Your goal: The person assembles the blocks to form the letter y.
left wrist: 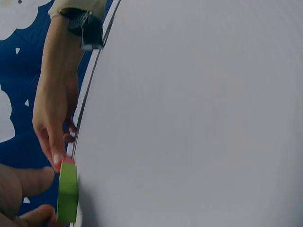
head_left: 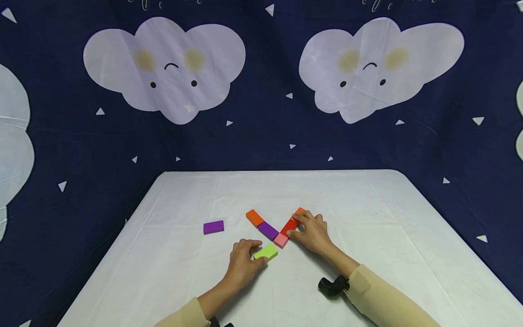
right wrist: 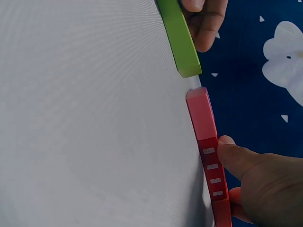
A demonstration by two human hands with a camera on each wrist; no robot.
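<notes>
White cloth is covering the counter [head_left: 367, 227], and nearest the person the left hand [head_left: 241, 263] is pinching a lime-green block [head_left: 266, 251] between curled fingers and thumb, holding it flat on the cloth at the near left end of an X-shaped layout. Just beyond it, the right hand [head_left: 312, 232] is pressing its fingertips against a red block [head_left: 289, 226], with a pink block [head_left: 280, 240] sitting at the crossing point; the right wrist view is showing the green block's end lying just shy of the pink one, a small gap between them. Farther back, a purple block [head_left: 268, 230] and an orange block [head_left: 255, 218] are forming the far left arm, and another orange block [head_left: 298, 211] is peeking out past the right fingers. A spare purple block [head_left: 214, 227] is lying apart to the left. By my judgement, the step in hand is closing the green block up to the centre; the next move is calling for a gentle slide while the right hand is steadying the red arm.
</notes>
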